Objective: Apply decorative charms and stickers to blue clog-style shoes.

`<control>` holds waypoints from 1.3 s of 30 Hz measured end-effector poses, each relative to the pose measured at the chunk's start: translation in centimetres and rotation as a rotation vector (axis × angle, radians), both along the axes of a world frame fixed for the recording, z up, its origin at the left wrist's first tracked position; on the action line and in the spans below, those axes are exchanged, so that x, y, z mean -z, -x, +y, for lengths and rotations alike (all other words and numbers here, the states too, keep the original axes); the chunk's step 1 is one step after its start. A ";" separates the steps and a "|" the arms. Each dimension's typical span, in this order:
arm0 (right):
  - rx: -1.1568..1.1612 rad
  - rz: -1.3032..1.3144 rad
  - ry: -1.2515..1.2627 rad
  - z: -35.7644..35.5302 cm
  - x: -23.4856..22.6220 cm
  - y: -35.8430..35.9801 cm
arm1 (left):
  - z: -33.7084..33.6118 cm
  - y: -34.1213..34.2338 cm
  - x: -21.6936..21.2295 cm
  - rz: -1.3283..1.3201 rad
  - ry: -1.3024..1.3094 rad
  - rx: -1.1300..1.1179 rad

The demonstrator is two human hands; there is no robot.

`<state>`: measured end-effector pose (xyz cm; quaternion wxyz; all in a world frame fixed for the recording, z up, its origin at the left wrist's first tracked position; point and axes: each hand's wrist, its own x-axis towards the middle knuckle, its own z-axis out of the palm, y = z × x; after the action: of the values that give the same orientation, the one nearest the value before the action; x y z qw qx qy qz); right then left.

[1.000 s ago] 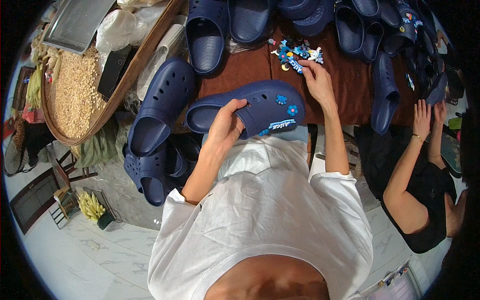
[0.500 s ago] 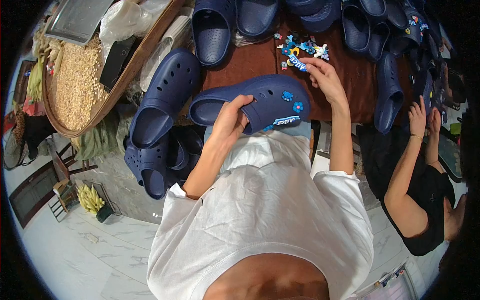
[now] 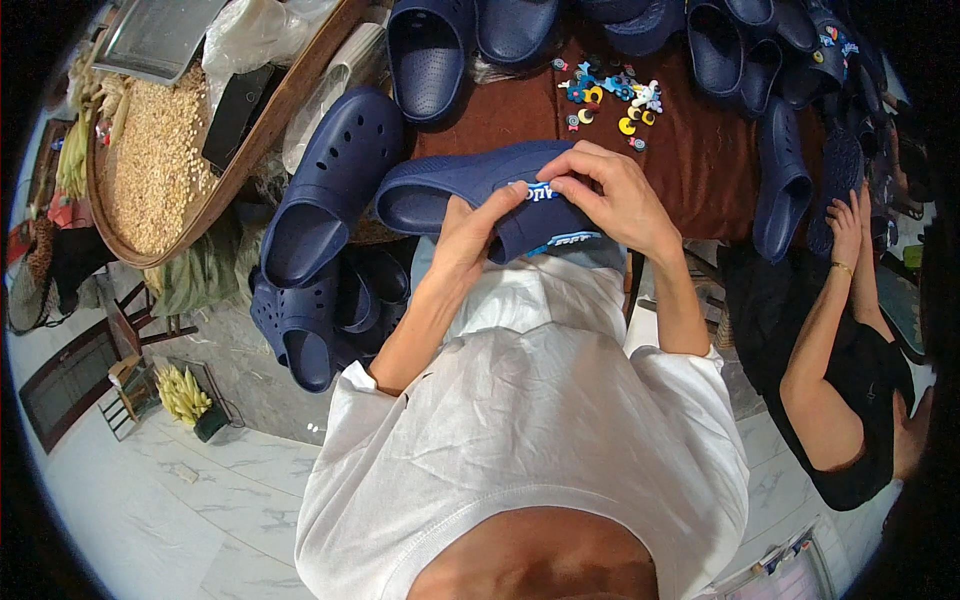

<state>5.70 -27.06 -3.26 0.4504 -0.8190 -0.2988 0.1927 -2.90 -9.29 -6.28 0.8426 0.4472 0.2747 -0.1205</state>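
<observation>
A navy blue clog (image 3: 425, 205) lies sideways over my lap at the table's edge, its toe to the right. My left hand (image 3: 475, 225) grips its near side, thumb up on the upper. Against the top of the clog, my right hand (image 3: 615, 195) pinches a blue and white lettered shoe charm (image 3: 541, 191), and my left thumb touches its left end. Another blue lettered charm (image 3: 565, 241) sits on the clog's near side. My right hand hides most of the toe. Several small colourful charms (image 3: 610, 95) lie loose on the brown cloth beyond.
Navy clogs (image 3: 430, 60) line the table's far side, and one more clog (image 3: 335, 185) leans at the left. A woven tray (image 3: 150, 255) holds pale grains. At the right, a co-worker's hands (image 3: 848, 235) reach to a clog (image 3: 838, 180).
My right hand has come left and nearer, bringing the lettered charm from beside the loose charms onto the clog. My left thumb has shifted to meet it. The co-worker's hands have moved slightly.
</observation>
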 end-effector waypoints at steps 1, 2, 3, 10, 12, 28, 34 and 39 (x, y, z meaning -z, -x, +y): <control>0.004 0.006 0.034 0.0 -0.3 0.1 | -0.2 0.1 0.1 -0.001 -0.001 -0.002; 0.002 0.006 0.034 0.0 -0.4 0.2 | -0.4 0.2 0.2 -0.023 -0.054 0.008; 0.005 0.012 0.040 0.0 -0.5 0.3 | -0.6 0.3 0.3 -0.046 -0.107 0.017; 0.015 -0.091 0.011 0.1 -0.5 1.0 | -1.3 0.4 0.1 -0.040 -0.146 -0.017; 0.024 -0.094 0.007 0.1 -0.5 1.1 | -1.4 0.4 0.1 -0.051 -0.132 -0.030; 0.083 -0.238 -0.013 0.6 0.5 2.2 | -1.8 0.2 0.6 -0.091 -0.198 -0.050; 0.182 -0.228 -0.121 0.3 1.1 2.0 | -1.5 -0.9 1.1 -0.064 -0.071 -0.036; 0.390 -0.121 -0.161 -2.0 1.1 2.0 | -0.6 -1.5 0.8 0.109 0.141 -0.046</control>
<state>3.68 -29.05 -4.38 0.5243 -0.8327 -0.1758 0.0279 -1.38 -9.92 -7.08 0.8583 0.3733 0.3213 -0.1444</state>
